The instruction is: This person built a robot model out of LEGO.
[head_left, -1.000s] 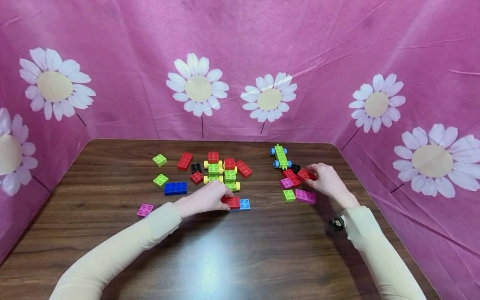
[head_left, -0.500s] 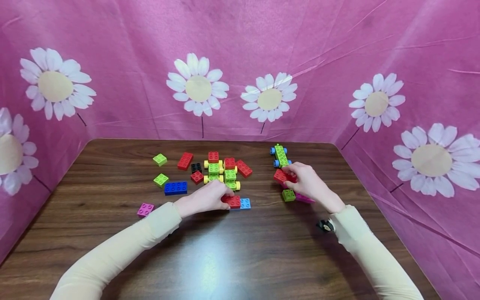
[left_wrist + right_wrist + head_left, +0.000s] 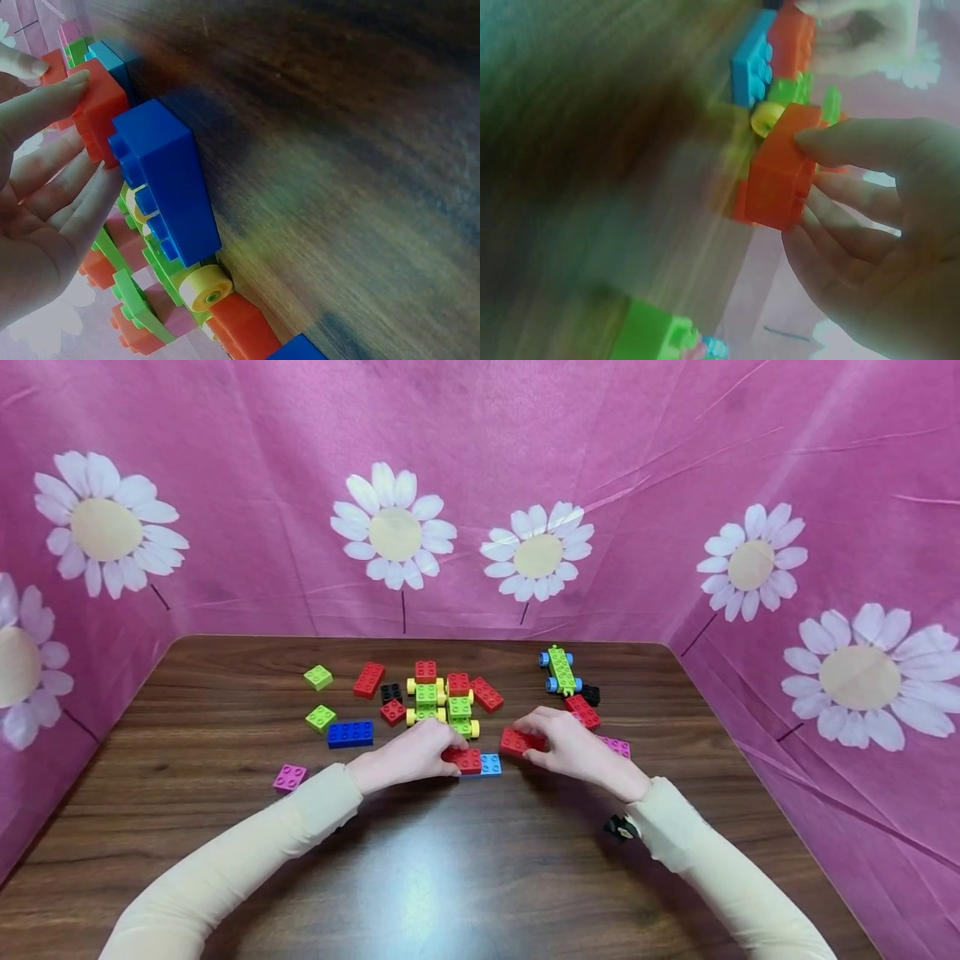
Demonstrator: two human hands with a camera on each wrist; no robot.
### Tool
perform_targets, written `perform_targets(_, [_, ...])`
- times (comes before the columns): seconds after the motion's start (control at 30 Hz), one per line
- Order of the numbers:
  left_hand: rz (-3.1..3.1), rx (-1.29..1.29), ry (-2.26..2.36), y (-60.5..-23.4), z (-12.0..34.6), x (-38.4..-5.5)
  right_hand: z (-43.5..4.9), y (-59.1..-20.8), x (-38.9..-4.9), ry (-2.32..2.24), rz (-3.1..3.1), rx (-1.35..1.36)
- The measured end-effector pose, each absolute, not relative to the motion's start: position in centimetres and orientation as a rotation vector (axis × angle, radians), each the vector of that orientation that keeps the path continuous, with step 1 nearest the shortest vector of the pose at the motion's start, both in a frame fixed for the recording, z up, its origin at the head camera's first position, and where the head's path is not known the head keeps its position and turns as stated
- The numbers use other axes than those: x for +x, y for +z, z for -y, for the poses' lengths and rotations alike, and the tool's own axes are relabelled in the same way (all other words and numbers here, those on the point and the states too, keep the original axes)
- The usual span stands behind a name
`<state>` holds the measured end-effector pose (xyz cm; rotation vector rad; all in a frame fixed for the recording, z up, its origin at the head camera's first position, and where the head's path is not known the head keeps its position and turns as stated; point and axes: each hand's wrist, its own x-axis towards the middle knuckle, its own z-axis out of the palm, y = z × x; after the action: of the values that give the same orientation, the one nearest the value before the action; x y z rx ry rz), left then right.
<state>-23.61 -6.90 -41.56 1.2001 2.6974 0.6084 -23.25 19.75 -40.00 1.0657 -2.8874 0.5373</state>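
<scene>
My left hand [image 3: 415, 753] grips a red brick [image 3: 468, 762], thumb and fingers on its two sides. That brick sits on a light blue brick [image 3: 491, 765], whose right-hand studs show bare. A dark blue brick [image 3: 166, 180] stands close to the red one in the left wrist view; I cannot tell whether they are joined. My right hand [image 3: 576, 746] pinches another red brick [image 3: 784, 169] between thumb and fingers, just right of the light blue brick and apart from it. In the head view, the hand covers part of this brick [image 3: 517, 742].
Behind my left hand stand two yellow-wheeled builds [image 3: 426, 697] of green and red bricks. Left lie a blue brick [image 3: 350, 734], a pink brick [image 3: 290, 777] and loose green bricks [image 3: 321, 718]. At the right are a green blue-wheeled base [image 3: 560, 671] and several red, pink and black bricks [image 3: 591, 695].
My right hand has picked up the red brick from the right-hand group and carried it left, close to the light blue brick. My left hand has stayed in place on its red brick.
</scene>
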Motion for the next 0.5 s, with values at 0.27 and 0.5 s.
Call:
perform_targets(0.27, [-2.695, 1.194, 0.620, -41.6, 6.9, -23.6, -18.4, -40.5, -22.9, 0.539, 2.942, 1.153])
perform_targets(0.5, [-2.701, 1.200, 0.625, -41.5, 6.7, -23.5, -17.8, -40.9, -23.1, 0.521, 2.954, 1.231])
